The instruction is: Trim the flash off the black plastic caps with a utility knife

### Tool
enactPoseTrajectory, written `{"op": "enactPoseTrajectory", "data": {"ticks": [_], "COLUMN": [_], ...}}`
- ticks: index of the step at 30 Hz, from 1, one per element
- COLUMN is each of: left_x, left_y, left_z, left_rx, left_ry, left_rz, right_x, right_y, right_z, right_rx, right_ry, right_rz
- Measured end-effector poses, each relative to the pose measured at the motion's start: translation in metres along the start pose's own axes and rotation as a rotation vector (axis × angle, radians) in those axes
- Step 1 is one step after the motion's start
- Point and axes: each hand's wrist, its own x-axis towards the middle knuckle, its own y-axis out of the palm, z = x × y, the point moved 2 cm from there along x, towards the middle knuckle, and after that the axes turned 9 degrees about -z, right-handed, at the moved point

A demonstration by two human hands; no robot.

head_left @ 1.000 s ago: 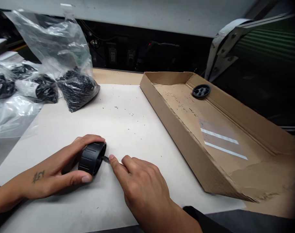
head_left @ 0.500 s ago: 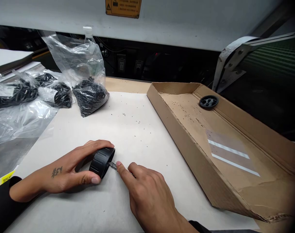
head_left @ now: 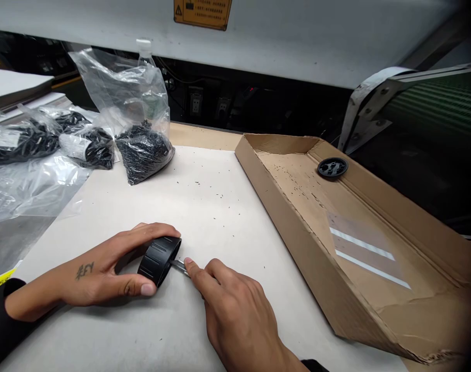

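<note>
Between the thumb and fingers of my left hand (head_left: 115, 268) a round black plastic part (head_left: 158, 261) with short grooves on its side stands on edge. Its open face tilts to the right. My right hand (head_left: 235, 305) is closed round a slim metal blade tool (head_left: 179, 265), most of it hidden in the fist, with the index finger lying along it. The blade's tip is at the rim of the black part; whether it touches inside I cannot tell. Both hands are low over the white sheet (head_left: 173, 320).
A shallow cardboard tray (head_left: 289, 227) on the right holds another round black part (head_left: 332, 168) and black scraps. At the back left stands a clear bag (head_left: 144, 150) of black bits, with more filled bags (head_left: 84, 147) beside it. A bottle (head_left: 144, 51) stands behind.
The black part and my left hand have shifted slightly left, the part leaning a little more. The blade has followed a little to the left. The camera view has moved slightly.
</note>
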Motion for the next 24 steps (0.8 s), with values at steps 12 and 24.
{"op": "enactPoseTrajectory", "data": {"ticks": [12,24], "left_x": [-0.0012,0.0006], "left_y": [0.0028,0.0010], "left_z": [0.0027,0.0019], "left_rx": [0.003,0.011], "left_ry": [-0.039,0.017], "left_rz": [-0.008,-0.013], "right_x": [0.0014,0.0021], "right_y": [-0.0024,-0.0013], "right_z": [0.0001,-0.0006], "right_rx": [-0.006,-0.004], "right_ry": [-0.044,-0.068], "right_rz": [-0.021,0.049]}}
